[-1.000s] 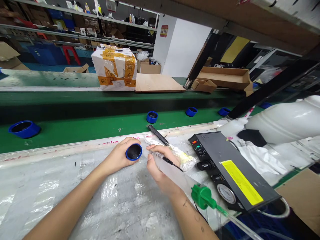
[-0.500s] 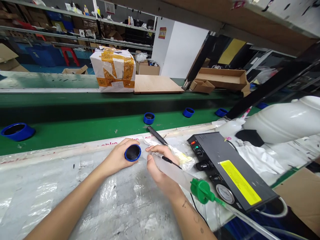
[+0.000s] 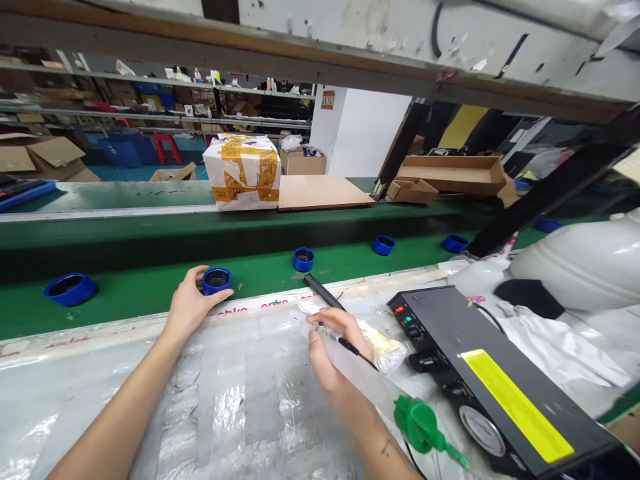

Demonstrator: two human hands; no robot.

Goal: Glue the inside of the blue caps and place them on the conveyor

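My left hand (image 3: pixel 193 300) has its thumb and fingers around a blue ring-shaped cup with a black inside (image 3: pixel 217 281), at the near edge of the green conveyor belt (image 3: pixel 260 272). The cup stands upright; I cannot tell whether it rests on the belt. My right hand (image 3: pixel 340 353) is closed round a translucent dispensing syringe (image 3: pixel 367 380) above the plastic-covered bench. A green cap (image 3: pixel 419 421) with a hose sits on the syringe's rear end, and a black cable runs along it. The syringe's tip is hard to make out.
Several similar blue cups (image 3: pixel 303 259) stand along the belt. To the right are a black dispenser box (image 3: pixel 480 360) with dial and gauge, a white cloth (image 3: pixel 555 333) and a large white jug (image 3: pixel 590 267). A black-handled tool (image 3: pixel 324 292) lies near the belt. A taped carton (image 3: pixel 243 172) sits behind.
My left hand has carried the blue cup from over the bench, forward and left to the belt. My right hand still grips the syringe over the bench. The camera view has tilted up.
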